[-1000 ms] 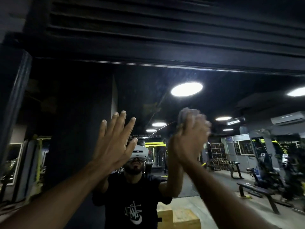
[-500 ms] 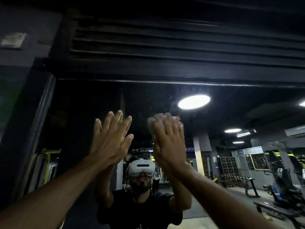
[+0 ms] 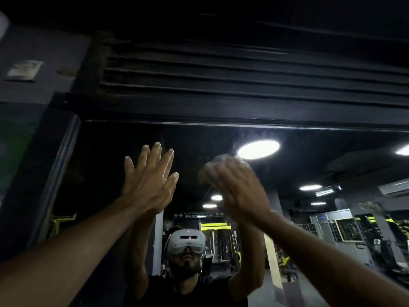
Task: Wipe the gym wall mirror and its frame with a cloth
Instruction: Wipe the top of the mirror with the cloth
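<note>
The wall mirror (image 3: 309,165) fills the lower half of the head view, with its dark frame (image 3: 221,120) along the top and down the left side. My left hand (image 3: 150,180) lies flat against the glass, fingers straight and spread. My right hand (image 3: 239,187), blurred, presses a pale crumpled cloth (image 3: 215,166) to the glass; only the cloth's upper edge shows past my fingers. Both hands are a little below the top frame.
Dark horizontal slats (image 3: 243,69) run above the frame. A dark wall (image 3: 33,89) with a pale sticker lies at the left. The mirror reflects a person in a white headset (image 3: 187,242), ceiling lights (image 3: 257,149) and gym machines (image 3: 354,235).
My right hand with the cloth went left across the glass, then back right and slightly up. The left hand stayed flat on the mirror. The view tilted upward toward the top frame.
</note>
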A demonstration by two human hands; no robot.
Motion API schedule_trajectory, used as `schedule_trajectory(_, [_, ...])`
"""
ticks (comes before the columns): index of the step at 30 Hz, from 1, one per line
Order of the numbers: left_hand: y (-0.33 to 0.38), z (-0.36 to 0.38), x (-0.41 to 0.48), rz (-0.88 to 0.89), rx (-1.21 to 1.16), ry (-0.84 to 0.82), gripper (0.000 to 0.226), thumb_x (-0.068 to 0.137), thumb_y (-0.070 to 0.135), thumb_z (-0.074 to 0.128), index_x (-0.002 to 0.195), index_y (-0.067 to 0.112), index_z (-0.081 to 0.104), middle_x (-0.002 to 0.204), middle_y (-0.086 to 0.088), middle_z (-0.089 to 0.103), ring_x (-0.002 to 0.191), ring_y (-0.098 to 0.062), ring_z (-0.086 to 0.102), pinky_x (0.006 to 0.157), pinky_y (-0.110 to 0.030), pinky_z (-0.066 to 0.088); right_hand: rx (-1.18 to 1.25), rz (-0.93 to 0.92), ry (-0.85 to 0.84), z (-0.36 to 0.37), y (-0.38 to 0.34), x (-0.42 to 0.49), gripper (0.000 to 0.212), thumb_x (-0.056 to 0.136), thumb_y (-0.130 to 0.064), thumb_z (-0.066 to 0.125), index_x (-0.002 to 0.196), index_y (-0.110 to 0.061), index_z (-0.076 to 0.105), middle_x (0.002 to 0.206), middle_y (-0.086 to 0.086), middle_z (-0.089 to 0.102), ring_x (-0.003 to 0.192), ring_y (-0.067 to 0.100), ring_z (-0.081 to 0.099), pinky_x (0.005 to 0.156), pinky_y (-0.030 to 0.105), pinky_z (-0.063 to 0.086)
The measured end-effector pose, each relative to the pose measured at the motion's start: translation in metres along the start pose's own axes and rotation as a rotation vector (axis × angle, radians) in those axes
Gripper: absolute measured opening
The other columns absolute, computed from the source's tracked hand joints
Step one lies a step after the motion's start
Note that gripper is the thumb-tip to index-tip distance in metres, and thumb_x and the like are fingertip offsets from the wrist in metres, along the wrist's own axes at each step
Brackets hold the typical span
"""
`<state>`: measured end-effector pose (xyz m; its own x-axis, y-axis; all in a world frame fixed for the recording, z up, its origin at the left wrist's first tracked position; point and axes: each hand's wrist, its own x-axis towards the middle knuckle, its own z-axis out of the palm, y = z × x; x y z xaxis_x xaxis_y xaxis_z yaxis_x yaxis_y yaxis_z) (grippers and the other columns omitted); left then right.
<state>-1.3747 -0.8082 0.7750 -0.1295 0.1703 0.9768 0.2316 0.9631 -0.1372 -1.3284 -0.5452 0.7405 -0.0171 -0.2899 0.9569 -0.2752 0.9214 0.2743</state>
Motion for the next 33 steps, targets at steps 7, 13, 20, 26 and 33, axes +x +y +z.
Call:
schedule_trajectory(7, [-0.009, 0.000, 0.013, 0.009, -0.019, 0.017, 0.077, 0.093, 0.065, 0.005, 0.162, 0.032, 0.005, 0.171, -0.004, 0.001, 0.157, -0.029, 0.002, 0.123, -0.060, 0.008, -0.101, 0.498, 0.258, 0.017, 0.015, 0.093, 0.051, 0.101, -0.025, 0.046, 0.151, -0.017, 0.039, 0.160, 0.015, 0.035, 0.150, 0.039, 0.025, 0.122, 0.056, 0.020])
schedule_trajectory(13, [-0.001, 0.003, 0.013, 0.042, -0.085, 0.043, 0.072, 0.095, 0.061, 0.008, 0.162, 0.036, 0.003, 0.172, 0.000, -0.005, 0.158, -0.024, -0.006, 0.123, -0.059, 0.000, -0.033, -0.059, -0.053, -0.009, 0.021, 0.030, 0.048, 0.109, -0.048, 0.028, 0.155, -0.036, 0.034, 0.165, -0.005, 0.028, 0.155, 0.021, 0.020, 0.126, 0.047, 0.018])
schedule_trajectory(20, [-0.005, 0.001, 0.025, 0.045, -0.066, 0.049, 0.068, 0.099, 0.061, 0.019, 0.161, 0.037, 0.007, 0.172, 0.000, -0.001, 0.158, -0.024, -0.003, 0.123, -0.060, 0.004, -0.124, 0.665, 0.337, 0.006, 0.023, 0.106, 0.051, 0.093, -0.023, 0.053, 0.143, -0.020, 0.041, 0.152, 0.017, 0.041, 0.143, 0.040, 0.032, 0.121, 0.054, 0.022])
schedule_trajectory(26, [-0.008, 0.005, 0.027, 0.022, -0.051, 0.076, 0.076, 0.094, 0.066, 0.018, 0.162, 0.033, 0.004, 0.172, 0.003, -0.001, 0.157, -0.018, -0.003, 0.123, -0.054, 0.003, -0.119, -0.215, -0.029, 0.002, 0.024, 0.104, 0.053, 0.104, -0.044, 0.032, 0.153, -0.027, 0.040, 0.160, 0.006, 0.039, 0.150, 0.031, 0.030, 0.122, 0.049, 0.023])
schedule_trajectory(33, [-0.042, 0.005, 0.011, -0.007, 0.007, 0.092, 0.072, 0.097, 0.067, 0.025, 0.161, 0.036, 0.012, 0.171, -0.002, 0.008, 0.157, -0.026, 0.006, 0.124, -0.055, 0.013, -0.155, 0.624, 0.349, 0.009, 0.021, 0.114, 0.046, 0.093, -0.031, 0.050, 0.137, -0.018, 0.046, 0.143, 0.020, 0.045, 0.137, 0.041, 0.036, 0.118, 0.054, 0.025])
